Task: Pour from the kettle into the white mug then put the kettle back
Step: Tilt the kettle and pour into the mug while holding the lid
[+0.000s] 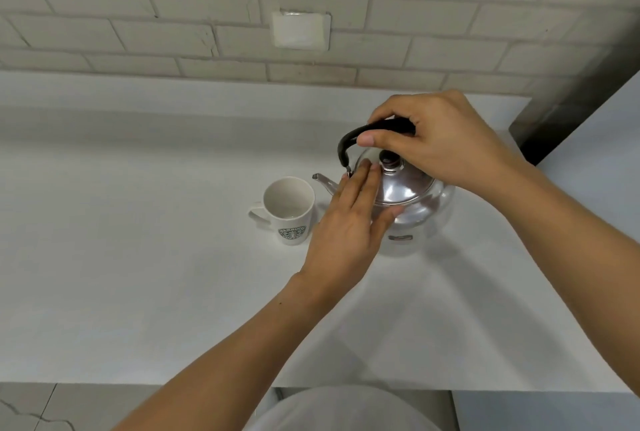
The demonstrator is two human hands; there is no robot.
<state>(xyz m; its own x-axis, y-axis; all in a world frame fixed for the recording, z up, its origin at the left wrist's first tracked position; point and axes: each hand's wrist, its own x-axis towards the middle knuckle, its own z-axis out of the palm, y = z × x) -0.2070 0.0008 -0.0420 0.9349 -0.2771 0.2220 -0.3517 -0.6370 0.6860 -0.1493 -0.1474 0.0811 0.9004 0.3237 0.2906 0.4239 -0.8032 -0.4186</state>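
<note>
Our right hand (440, 140) was curled around the black arched handle (367, 131) of the shiny steel kettle (408, 198), thumb tucked under the grip, a hold we judged suited to lifting and tipping. Our left hand (346, 223) lay flat and unclenched, gripping nothing, its fingertips (367, 171) resting on the domed steel lid (405, 185) beside the black knob (389, 158), probably to keep the lid seated during the tilt. The kettle stood upright on the white countertop (138, 223), its short spout (323, 180) aimed at the white ceramic mug (289, 211), which stood just beside it with its mouth open and handle turned away. Pouring seemed not yet begun; the mug looked empty. We counted one kettle, one lid, one mug and two hands, with a taped white wall plate (300, 30) on the brick wall behind.
</note>
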